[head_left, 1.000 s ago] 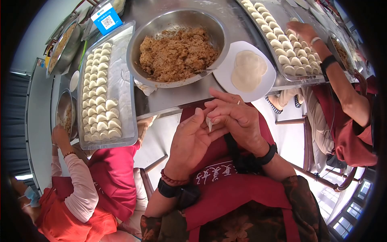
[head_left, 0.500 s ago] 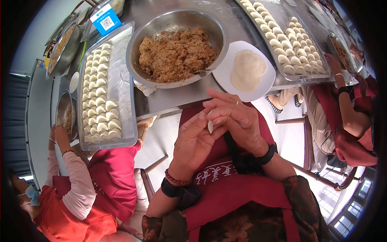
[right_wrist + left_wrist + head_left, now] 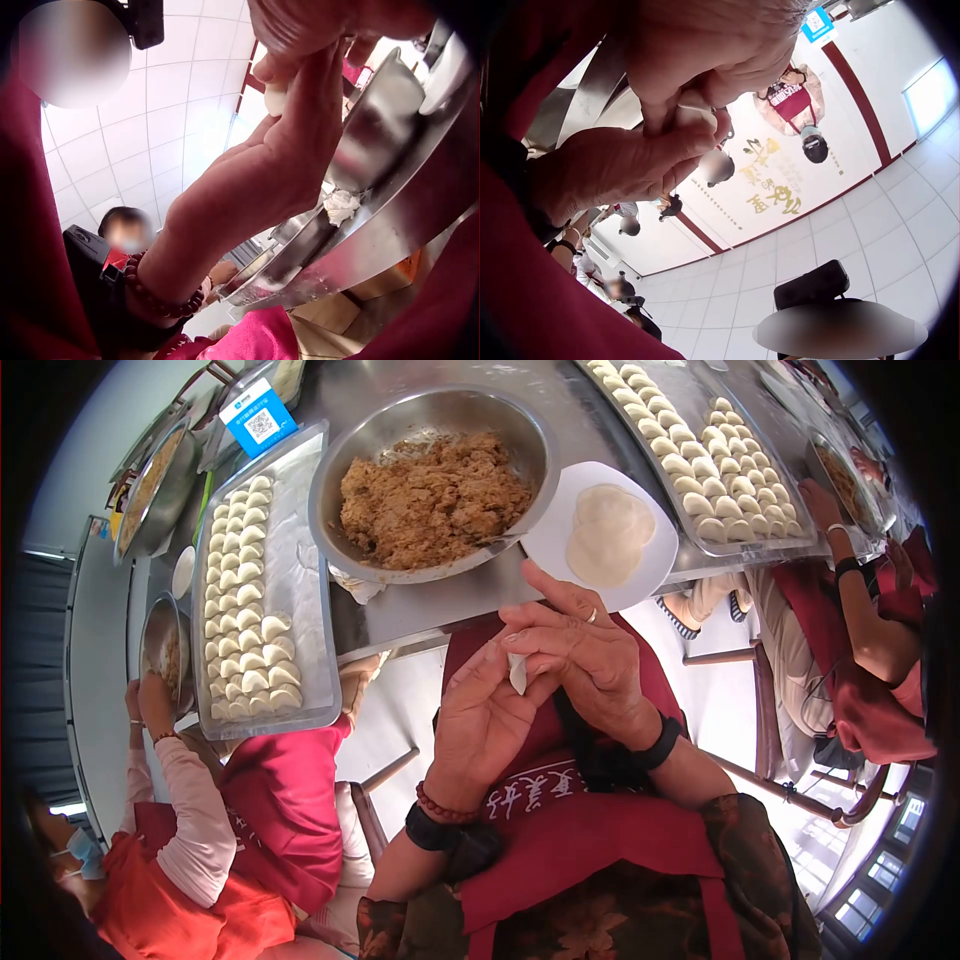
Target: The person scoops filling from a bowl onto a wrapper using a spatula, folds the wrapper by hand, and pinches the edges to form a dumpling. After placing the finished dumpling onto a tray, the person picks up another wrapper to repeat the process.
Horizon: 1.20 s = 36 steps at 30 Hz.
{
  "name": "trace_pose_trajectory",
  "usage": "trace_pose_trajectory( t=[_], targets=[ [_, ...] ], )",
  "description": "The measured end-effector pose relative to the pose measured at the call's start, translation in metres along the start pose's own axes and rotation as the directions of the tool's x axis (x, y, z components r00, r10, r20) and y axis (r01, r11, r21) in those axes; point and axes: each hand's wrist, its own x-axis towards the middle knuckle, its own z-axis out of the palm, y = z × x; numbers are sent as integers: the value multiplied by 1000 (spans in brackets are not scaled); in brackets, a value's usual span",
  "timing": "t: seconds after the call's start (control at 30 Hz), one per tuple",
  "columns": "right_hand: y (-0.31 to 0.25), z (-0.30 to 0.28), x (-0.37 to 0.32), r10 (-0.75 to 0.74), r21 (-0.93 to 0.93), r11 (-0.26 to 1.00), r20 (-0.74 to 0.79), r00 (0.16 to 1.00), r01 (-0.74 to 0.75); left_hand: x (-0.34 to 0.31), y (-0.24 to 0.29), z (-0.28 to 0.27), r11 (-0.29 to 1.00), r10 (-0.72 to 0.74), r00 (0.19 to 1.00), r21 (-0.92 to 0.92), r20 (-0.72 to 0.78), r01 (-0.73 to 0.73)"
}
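In front of the red apron, both hands meet around one small white dumpling [image 3: 517, 673]. The left hand [image 3: 482, 710] pinches it from the left, thumb on top. From the other side the right hand [image 3: 598, 665] presses its thumb and fingers along the dough, index finger extended. The left wrist view shows the pale dumpling [image 3: 695, 118] between thumb and fingers, and the right wrist view a rounded bit of it; fingers cover the rest. Beyond the hands stand a steel bowl [image 3: 547, 475] of brown minced filling [image 3: 430, 500] and a white plate [image 3: 655, 565] with round wrappers [image 3: 610, 535].
A tray [image 3: 300, 530] with rows of dumplings [image 3: 240, 600] lies at the left, another tray [image 3: 690, 430] of dumplings at the right. A blue QR-code card [image 3: 260, 418] stands behind the left tray. People in red work on both sides of the steel table [image 3: 400, 622].
Both hands keep the dumpling between them, with small finger shifts along its edge. The person at the right has drawn a hand back from the right tray toward the bowl there.
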Motion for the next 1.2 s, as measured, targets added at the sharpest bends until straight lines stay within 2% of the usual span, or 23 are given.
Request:
trace_pose_trajectory(
  t=[0.1,0.2,0.3,0.43,0.63,0.8,0.9,1.0,1.1,1.2],
  targets=[
    [-6,0,1,49,-41,998,-12,999,-49,1,0,-3,1000,-14,1000,-26,1,14],
    [-12,3,3,122,-1,992,-130,984,-123,1,3,-5,999,-14,1000,-53,-17,13],
    [-5,-3,0,20,-142,990,-11,1000,-21,0,0,-8,991,-3,1000,-131,-12,1],
    [1,-3,-4,21,-106,994,13,1000,-20,0,-3,-5,985,13,1000,-174,4,-12],
    [-6,-2,-2,165,8,986,31,986,-165,0,4,-1,997,17,996,75,-93,-10],
    [2,2,-6,162,33,986,76,984,-165,0,4,-11,997,13,997,78,-71,-7],
    [-5,1,-3,229,59,971,72,971,-233,1,6,-6,996,19,997,83,-72,-13],
    [-6,1,-2,203,55,977,73,976,-208,1,12,1,997,-6,997,75,-77,12],
    [0,-2,-3,83,-14,997,205,975,-82,1,17,-1,995,-69,995,68,-74,74],
    [-5,-5,-1,48,-68,997,323,945,-27,-2,21,-10,990,-121,991,71,-51,124]
  ],
)
